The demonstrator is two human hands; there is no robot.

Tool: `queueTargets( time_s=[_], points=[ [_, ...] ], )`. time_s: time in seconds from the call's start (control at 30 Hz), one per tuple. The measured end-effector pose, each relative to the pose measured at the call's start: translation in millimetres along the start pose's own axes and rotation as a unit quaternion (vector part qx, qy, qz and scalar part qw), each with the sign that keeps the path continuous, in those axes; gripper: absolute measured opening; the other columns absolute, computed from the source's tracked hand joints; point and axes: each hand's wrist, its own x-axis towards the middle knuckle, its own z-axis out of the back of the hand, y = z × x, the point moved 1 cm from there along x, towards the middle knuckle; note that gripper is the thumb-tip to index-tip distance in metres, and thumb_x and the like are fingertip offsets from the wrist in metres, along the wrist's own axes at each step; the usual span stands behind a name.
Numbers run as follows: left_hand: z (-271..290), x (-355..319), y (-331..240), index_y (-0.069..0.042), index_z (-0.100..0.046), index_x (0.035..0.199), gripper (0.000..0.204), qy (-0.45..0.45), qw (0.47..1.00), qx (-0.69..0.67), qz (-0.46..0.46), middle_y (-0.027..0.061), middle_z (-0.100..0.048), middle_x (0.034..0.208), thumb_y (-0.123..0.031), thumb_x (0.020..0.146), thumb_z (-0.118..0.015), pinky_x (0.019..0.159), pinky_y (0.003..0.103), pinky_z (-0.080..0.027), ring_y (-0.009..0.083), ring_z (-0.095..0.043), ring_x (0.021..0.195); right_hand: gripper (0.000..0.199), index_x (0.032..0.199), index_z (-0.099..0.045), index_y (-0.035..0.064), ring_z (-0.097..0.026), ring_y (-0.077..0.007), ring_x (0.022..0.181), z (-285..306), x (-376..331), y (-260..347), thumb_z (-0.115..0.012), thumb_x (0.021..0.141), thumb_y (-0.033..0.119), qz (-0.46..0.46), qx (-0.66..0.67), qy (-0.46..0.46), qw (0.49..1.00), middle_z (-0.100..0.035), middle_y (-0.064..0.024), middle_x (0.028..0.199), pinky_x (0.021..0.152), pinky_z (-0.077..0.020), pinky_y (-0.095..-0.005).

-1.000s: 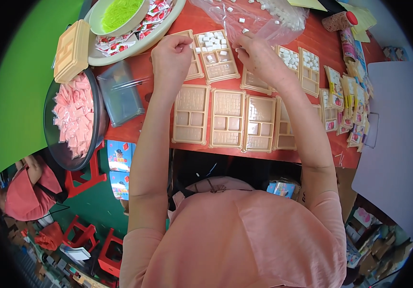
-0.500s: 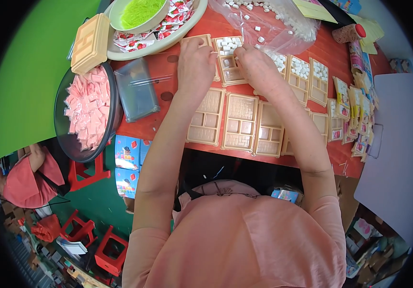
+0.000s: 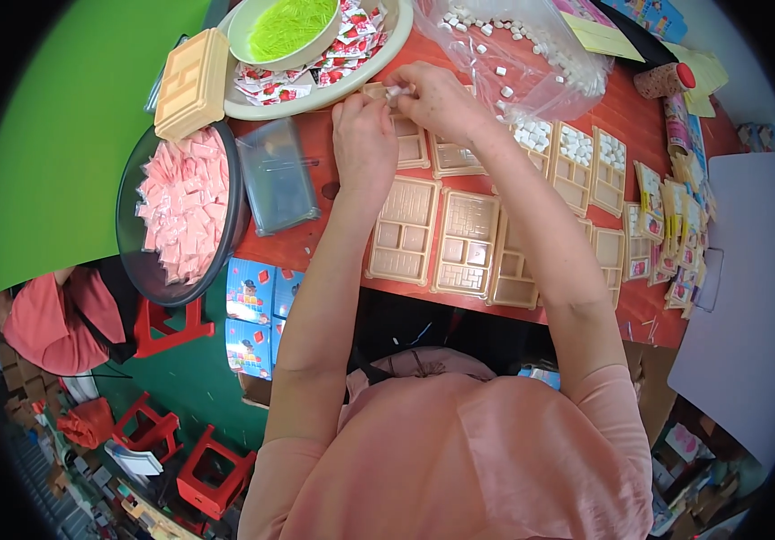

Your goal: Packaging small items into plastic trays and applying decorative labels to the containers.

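At the far left of the tray rows, both hands meet over a beige compartment tray. My right hand has its fingers closed on small white marshmallow-like pieces above the tray's far end. My left hand lies along the tray's left side with curled fingers; what its fingertips grip is hidden. Just right of it, a second beige tray is partly covered by my right hand and wrist. Further right, several trays hold white pieces in their far compartment. A nearer row of beige trays lies along the table edge.
A clear bag of white pieces lies beyond the trays. At the left are a dark basin of pink packets, a clear plastic box, stacked trays, and a pale basin holding strawberry-printed sachets and a bowl of green strands.
My right hand has moved left from the second tray to the leftmost one, carrying white pieces. My left hand stays by the leftmost tray. The view has shifted slightly.
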Motion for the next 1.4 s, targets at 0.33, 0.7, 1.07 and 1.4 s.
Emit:
queueTargets(
  time_s=[0.33,0.7,1.07,1.4],
  points=[
    [-5,6,-2,0.004,-0.07,0.107,0.026,0.08,0.995,-0.017,-0.062,0.0162,-0.062,0.11,0.004,0.083,-0.059,0.092,0.043,-0.047,0.0343,-0.056,0.103,0.02,0.111,-0.067,0.0022,-0.063,-0.0109,0.072,70,-25,-58,-0.058,0.096,0.012,-0.177,0.071,-0.025,0.981,-0.066,-0.0053,0.084,0.067,-0.0525,-0.0281],
    [-21,-14,-66,0.0,-0.074,0.078,0.014,0.145,0.984,0.032,-0.101,0.0138,-0.06,0.093,-0.013,0.078,-0.074,0.085,0.043,-0.046,0.0313,-0.054,0.096,0.018,0.093,-0.069,-0.0014,-0.064,-0.0375,0.092,78,-70,-45,-0.07,0.083,0.013,-0.092,-0.28,0.033,0.955,-0.065,-0.0166,0.098,0.08,-0.0507,-0.0453],
    [-29,-16,-64,0.004,-0.071,0.076,0.013,0.121,0.99,0.038,-0.068,0.0163,-0.061,0.09,-0.005,0.081,-0.063,0.086,0.044,-0.046,0.0321,-0.055,0.094,0.021,0.101,-0.062,0.0025,-0.062,-0.011,0.066,99,-61,-67,-0.064,0.095,0.023,-0.283,0.216,-0.083,0.931,-0.067,-0.0057,0.076,0.051,-0.0453,-0.0243],
    [-28,-9,-70,0.005,-0.071,0.081,0.012,0.154,0.985,0.08,-0.014,0.0181,-0.061,0.095,-0.004,0.081,-0.063,0.09,0.042,-0.047,0.0335,-0.056,0.097,0.039,0.119,-0.053,0.0035,-0.054,-0.0362,0.113,81,-57,-57,-0.061,0.081,-0.001,-0.065,-0.194,0.018,0.979,-0.063,-0.018,0.113,0.095,-0.0466,-0.0455]
  ],
)
